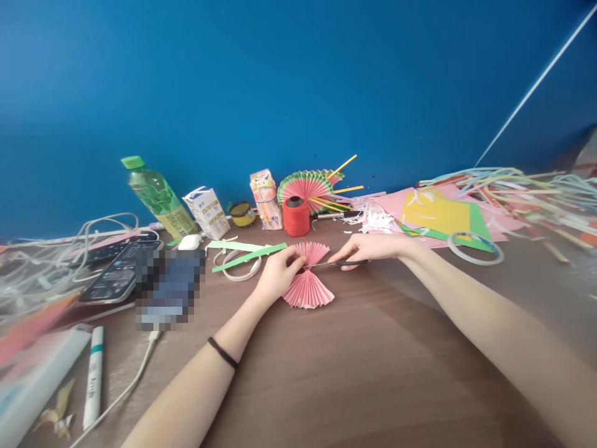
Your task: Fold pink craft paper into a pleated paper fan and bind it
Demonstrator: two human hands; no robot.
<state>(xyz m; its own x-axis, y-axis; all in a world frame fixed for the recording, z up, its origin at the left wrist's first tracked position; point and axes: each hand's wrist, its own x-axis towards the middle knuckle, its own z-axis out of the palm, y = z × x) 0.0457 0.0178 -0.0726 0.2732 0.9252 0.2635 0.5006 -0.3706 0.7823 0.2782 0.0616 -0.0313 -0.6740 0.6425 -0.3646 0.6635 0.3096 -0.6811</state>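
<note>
A pink pleated paper [308,291], pinched at its middle and fanned out above and below, lies on the brown table [298,386]. My left hand [281,271] is closed on its pinched middle from the left. In my right hand [354,250] are scissors [347,264], their blades pointing left and reaching the middle of the pink paper. Whether the blades are parted is too small to tell. A spool of red thread [296,218] stands just behind the paper. Two green paper strips [249,257] lie left of it, over a roll of white tape [237,271].
Behind stand a green bottle [161,199], a white box [208,213], a small carton [267,202] and a pink-green fan [305,186]. Phones [120,270] and cables lie left, with a marker [94,376]. Coloured sheets [438,211] and a tape ring [476,249] lie right.
</note>
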